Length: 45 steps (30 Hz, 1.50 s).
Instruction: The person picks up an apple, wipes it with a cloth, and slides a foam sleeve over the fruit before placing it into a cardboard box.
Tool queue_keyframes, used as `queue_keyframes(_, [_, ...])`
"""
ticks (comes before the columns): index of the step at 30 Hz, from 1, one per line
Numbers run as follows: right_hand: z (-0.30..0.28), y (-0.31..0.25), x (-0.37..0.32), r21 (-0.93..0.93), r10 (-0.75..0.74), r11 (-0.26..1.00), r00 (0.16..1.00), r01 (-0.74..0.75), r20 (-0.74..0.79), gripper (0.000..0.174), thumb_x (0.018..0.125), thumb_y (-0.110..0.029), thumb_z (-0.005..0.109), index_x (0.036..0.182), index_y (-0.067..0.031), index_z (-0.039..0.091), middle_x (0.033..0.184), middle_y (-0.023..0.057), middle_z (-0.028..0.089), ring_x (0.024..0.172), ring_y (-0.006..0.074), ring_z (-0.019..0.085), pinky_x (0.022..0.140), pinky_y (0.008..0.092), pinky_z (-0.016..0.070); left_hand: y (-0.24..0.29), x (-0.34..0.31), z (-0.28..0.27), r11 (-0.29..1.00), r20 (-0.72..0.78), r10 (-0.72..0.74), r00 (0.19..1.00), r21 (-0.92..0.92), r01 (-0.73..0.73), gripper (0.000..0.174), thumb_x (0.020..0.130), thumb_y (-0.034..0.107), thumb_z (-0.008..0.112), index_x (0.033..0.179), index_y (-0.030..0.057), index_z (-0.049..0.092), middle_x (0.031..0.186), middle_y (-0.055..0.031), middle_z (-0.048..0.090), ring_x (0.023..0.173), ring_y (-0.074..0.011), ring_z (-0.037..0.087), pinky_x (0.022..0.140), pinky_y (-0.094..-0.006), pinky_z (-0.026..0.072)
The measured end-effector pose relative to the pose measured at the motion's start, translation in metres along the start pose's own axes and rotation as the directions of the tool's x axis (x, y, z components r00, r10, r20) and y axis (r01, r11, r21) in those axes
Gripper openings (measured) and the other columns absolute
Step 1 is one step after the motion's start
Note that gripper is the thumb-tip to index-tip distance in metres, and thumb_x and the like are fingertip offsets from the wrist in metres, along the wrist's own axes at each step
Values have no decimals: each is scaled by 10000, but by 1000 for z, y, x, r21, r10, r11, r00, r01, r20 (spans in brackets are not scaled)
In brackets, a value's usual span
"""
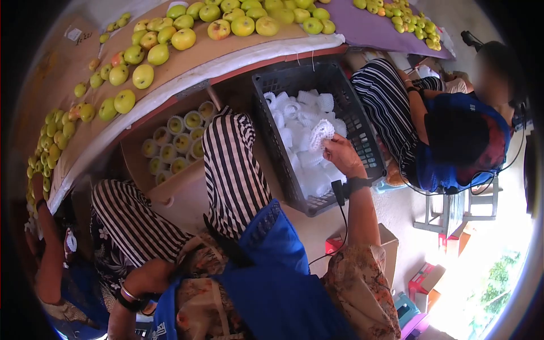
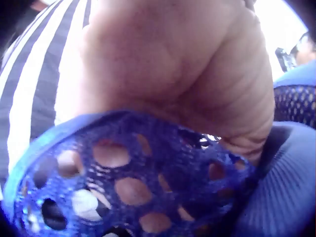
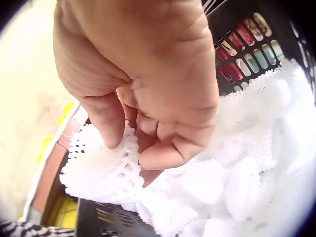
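Note:
My right hand (image 1: 344, 156) pinches a white foam net sleeve (image 1: 322, 135) between thumb and fingers, above a black plastic crate (image 1: 362, 133). More white foam net sleeves (image 3: 242, 185) fill that crate, as the right wrist view shows up close. My left hand (image 1: 148, 277) is low beside my lap, near the striped trousers (image 1: 136, 218). In the left wrist view its palm side (image 2: 173, 59) fills the upper middle, above blue mesh fabric (image 2: 133, 190); its fingers are hidden.
A cardboard box (image 1: 130, 161) under the table holds apples in foam sleeves. Many yellow-green apples (image 1: 184, 38) lie on the table (image 1: 226, 59). One person (image 1: 464, 136) sits at the right; another person's arm (image 1: 50, 249) reaches to the table at the left.

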State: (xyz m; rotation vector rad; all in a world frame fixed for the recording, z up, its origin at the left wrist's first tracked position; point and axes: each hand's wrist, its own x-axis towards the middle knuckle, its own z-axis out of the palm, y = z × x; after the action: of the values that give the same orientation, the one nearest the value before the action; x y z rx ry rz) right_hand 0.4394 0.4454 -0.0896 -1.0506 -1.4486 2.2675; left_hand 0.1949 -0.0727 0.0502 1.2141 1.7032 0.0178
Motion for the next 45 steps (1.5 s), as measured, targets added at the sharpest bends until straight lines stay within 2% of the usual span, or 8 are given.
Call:
queue_keyframes(6, [75, -29, -8, 158, -240, 962, 967, 224, 90, 305, 931, -131, 608, 1229, -67, 630, 1026, -33, 660, 864, 68, 578, 726, 230, 436, 26, 22, -45, 961, -481, 3, 877, -241, -135, 246, 877, 0, 608, 1120, 2, 647, 961, -77, 703, 861, -169, 686, 790, -301, 541])
queue_keyframes(9, [132, -51, -20, 188, -324, 938, 929, 290, 180, 350, 942, -119, 602, 1286, -59, 606, 1077, -4, 686, 907, 73, 617, 740, 225, 452, 40, 38, -70, 789, -531, 12, 848, -516, -334, 236, 945, 46, 583, 1169, -9, 634, 997, -73, 704, 883, -129, 658, 778, -275, 530])
queue_keyframes(12, [186, -67, -36, 167, -330, 941, 902, 293, 277, 367, 967, -61, 540, 1327, 9, 536, 1184, 102, 657, 1056, 213, 651, 917, 353, 528, 62, 53, -91, 660, -681, 14, 732, -544, -519, 238, 984, 112, 580, 1185, -6, 629, 1023, -66, 703, 886, -95, 633, 748, -252, 512])
queue_keyframes(13, [212, -71, -45, 198, -344, 934, 896, 297, 280, 348, 956, -117, 589, 1298, -57, 593, 1088, 6, 689, 911, 76, 631, 737, 212, 461, 68, 60, -93, 602, -744, -21, 668, -543, -586, 252, 986, 138, 588, 1189, -5, 626, 1024, -63, 701, 892, -91, 628, 743, -245, 504])
queue_keyframes(17, [273, -67, -70, 210, -350, 934, 853, 288, 387, 343, 955, -127, 603, 1289, -49, 594, 1065, 2, 689, 864, 54, 597, 715, 206, 448, 68, 75, -87, 433, -849, -194, 492, -524, -733, 300, 977, 204, 624, 1193, -4, 622, 1021, -48, 689, 903, -88, 613, 735, -237, 491])
queue_keyframes(28, [335, -20, -68, -15, -212, 965, 809, 263, 549, 284, 947, -171, 628, 1193, -29, 625, 911, -25, 617, 790, 50, 527, 704, 217, 445, 23, 48, -55, 393, -813, -217, 541, -580, -714, 349, 989, 289, 602, 1143, -21, 647, 970, -29, 665, 860, -89, 595, 770, -261, 496])
queue_keyframes(40, [348, -8, -64, -41, -190, 967, 819, 251, 541, 266, 942, -167, 622, 1169, -29, 636, 877, -18, 620, 766, 65, 525, 699, 230, 442, 13, 40, -59, 729, -866, -136, 481, -416, -543, 322, 1008, 203, 526, 1165, -58, 630, 1034, -99, 655, 971, -129, 576, 859, -295, 475])
queue_keyframes(45, [345, 0, -58, 11, -140, 987, 822, 160, 552, 276, 939, -151, 614, 1185, -26, 632, 932, -2, 658, 803, 71, 566, 721, 231, 454, -5, 55, -53, 591, -835, -194, 514, -518, -619, 292, 1006, 191, 518, 1117, -46, 646, 928, -61, 669, 882, -108, 588, 801, -278, 483])
